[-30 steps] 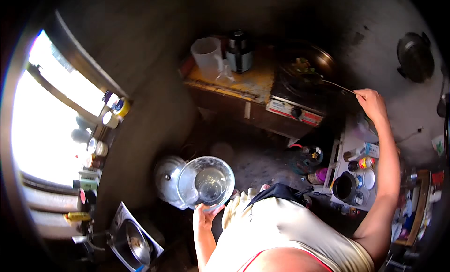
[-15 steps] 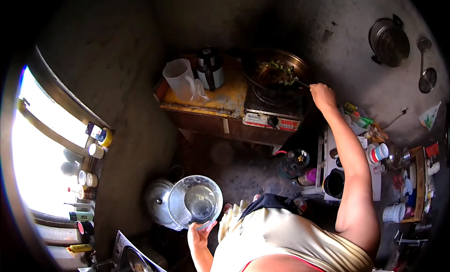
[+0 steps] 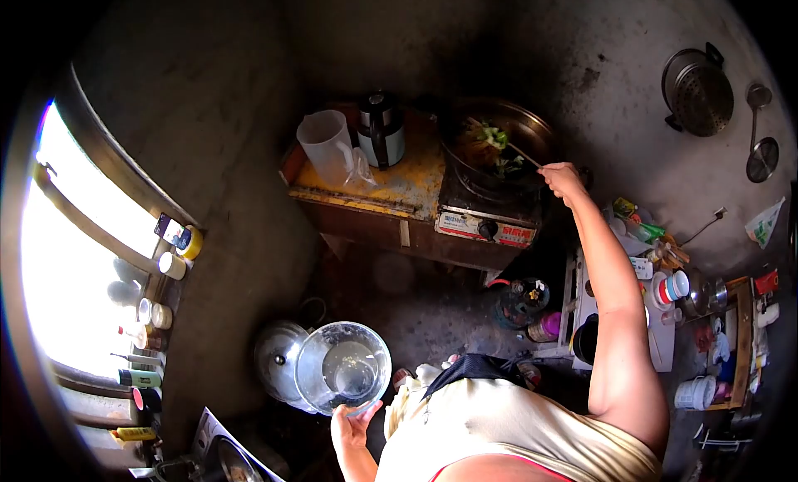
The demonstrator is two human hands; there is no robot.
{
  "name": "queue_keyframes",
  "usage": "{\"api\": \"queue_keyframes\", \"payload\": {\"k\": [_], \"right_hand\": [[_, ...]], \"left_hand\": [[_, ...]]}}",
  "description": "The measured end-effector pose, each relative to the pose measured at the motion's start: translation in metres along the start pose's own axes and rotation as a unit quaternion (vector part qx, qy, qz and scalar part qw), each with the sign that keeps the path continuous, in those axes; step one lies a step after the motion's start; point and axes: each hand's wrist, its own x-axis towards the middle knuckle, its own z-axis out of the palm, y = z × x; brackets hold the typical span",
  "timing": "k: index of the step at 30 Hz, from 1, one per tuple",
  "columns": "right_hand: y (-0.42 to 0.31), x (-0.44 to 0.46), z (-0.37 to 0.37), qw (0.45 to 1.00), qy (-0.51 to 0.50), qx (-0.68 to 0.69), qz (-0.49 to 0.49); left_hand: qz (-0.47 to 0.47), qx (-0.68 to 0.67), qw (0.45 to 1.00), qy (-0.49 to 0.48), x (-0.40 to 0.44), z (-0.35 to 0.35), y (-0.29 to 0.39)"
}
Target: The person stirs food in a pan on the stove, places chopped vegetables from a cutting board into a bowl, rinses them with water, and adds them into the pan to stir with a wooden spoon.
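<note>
My right hand (image 3: 563, 183) is closed around the near end of long thin chopsticks (image 3: 525, 155), which reach into a dark wok (image 3: 539, 125) on the stove. Green leafy vegetables (image 3: 495, 138) lie against the sticks, above browner food in the wok. Whether there is one stick or a pair, I cannot tell. Down at the lower left, my left hand (image 3: 352, 428) grips the rim of a large clear bowl (image 3: 381, 349), with fingers and thumb at its near edge. Some cloudy residue or liquid shows at the bowl's bottom.
Left of the single-burner stove (image 3: 474, 226) stand a translucent pitcher (image 3: 322, 145) and a kettle (image 3: 384, 140). A lidded metal pot (image 3: 270, 349) sits beside the bowl. A gas cylinder (image 3: 522, 301) is under the stove's right side; a cluttered side table (image 3: 657, 349) stands at right.
My right hand has shifted slightly left and down in view, and the chopsticks reach deeper across the wok. The greens are more bunched. My left hand still holds the bowl.
</note>
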Motion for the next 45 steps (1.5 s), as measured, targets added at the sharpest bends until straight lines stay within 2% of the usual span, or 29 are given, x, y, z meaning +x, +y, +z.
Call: {"api": "queue_keyframes", "payload": {"k": [2,5,6,7,8,12,13,15,17,19,20,22,23,25,26,28,29,31,32,33,34,35,37,39,41,43,45], "right_hand": [[-0.007,-0.008,-0.004,0.999,-0.032,0.028,-0.009],[-0.020,-0.039,-0.019,0.997,-0.031,-0.037,-0.054],[-0.023,-0.052,-0.022,0.977,0.022,-0.133,-0.164],[-0.029,-0.066,-0.027,0.933,0.075,-0.226,-0.270],[-0.048,-0.089,-0.031,0.950,0.052,-0.228,-0.207],[-0.060,-0.120,-0.030,0.952,0.000,-0.215,-0.219],[-0.065,-0.126,-0.026,0.961,-0.031,-0.218,-0.170],[-0.042,-0.103,-0.015,0.932,-0.007,-0.274,-0.237],[-0.030,-0.087,-0.003,0.892,0.059,-0.343,-0.289],[-0.023,-0.077,0.003,0.858,0.117,-0.414,-0.281],[-0.024,-0.076,0.007,0.859,0.118,-0.411,-0.281],[-0.024,-0.073,0.012,0.808,0.136,-0.530,-0.220],[-0.020,-0.075,0.013,0.808,0.136,-0.529,-0.220],[-0.010,-0.082,0.011,0.802,0.149,-0.482,-0.320],[-0.013,-0.089,0.011,0.802,0.150,-0.483,-0.319],[-0.020,-0.106,0.010,0.743,0.229,-0.420,-0.468],[-0.023,-0.117,0.010,0.744,0.232,-0.422,-0.462],[-0.025,-0.144,0.014,0.779,0.202,-0.339,-0.487],[-0.017,-0.158,0.022,0.868,0.110,-0.261,-0.408],[-0.006,-0.173,0.032,0.933,0.018,-0.172,-0.316],[0.005,-0.187,0.041,0.967,-0.095,-0.096,-0.216],[0.018,-0.201,0.051,0.974,-0.200,-0.010,-0.109],[0.049,-0.225,0.074,0.949,-0.312,0.030,-0.022],[0.068,-0.248,0.092,0.920,-0.389,-0.002,0.051],[0.080,-0.273,0.105,0.899,-0.412,0.070,0.132],[0.087,-0.296,0.105,0.878,-0.411,0.162,0.184],[0.103,-0.313,0.105,0.856,-0.406,0.231,0.220]], "left_hand": [[0.001,0.004,1.000,-0.006,-0.001,0.002,0.001],[0.003,-0.004,1.000,-0.014,0.008,-0.010,0.000],[0.003,-0.003,1.000,-0.016,0.008,-0.006,0.000],[-0.001,-0.007,1.000,0.001,0.006,-0.002,0.001],[-0.004,-0.009,1.000,0.018,0.005,0.001,0.002],[-0.022,-0.015,1.000,0.005,0.008,0.002,0.005],[-0.015,-0.013,1.000,-0.005,0.011,0.000,0.004],[-0.009,-0.008,1.000,-0.017,0.014,0.000,0.003],[-0.002,-0.003,1.000,-0.030,0.014,0.004,0.003],[-0.012,-0.004,0.999,-0.040,0.014,0.004,0.003],[-0.023,-0.005,0.999,-0.049,0.015,0.004,0.003],[-0.017,-0.006,0.999,-0.044,0.014,0.005,0.001],[-0.017,-0.004,0.999,-0.035,0.014,0.005,0.000],[-0.014,-0.012,0.999,-0.048,0.014,0.003,0.000],[-0.013,-0.020,0.998,-0.061,0.013,0.003,0.000],[-0.008,0.025,0.998,-0.058,0.011,0.008,0.000],[-0.001,0.068,0.996,-0.056,0.010,0.011,0.001],[-0.002,0.083,0.994,-0.071,0.016,0.015,0.001],[-0.003,0.095,0.992,-0.083,0.019,0.016,0.002],[-0.011,0.107,0.990,-0.087,0.021,0.020,0.002],[-0.023,0.105,0.988,-0.113,0.025,0.027,0.003],[-0.040,0.107,0.984,-0.138,0.027,0.035,0.005],[-0.040,0.187,0.968,-0.165,0.029,0.054,0.005],[-0.042,0.202,0.961,-0.182,0.030,0.071,0.001],[-0.110,0.242,0.943,-0.200,0.038,0.081,0.005],[-0.091,0.293,0.932,-0.195,0.027,0.104,-0.003],[-0.129,0.327,0.905,-0.238,0.029,0.121,-0.010]]}}
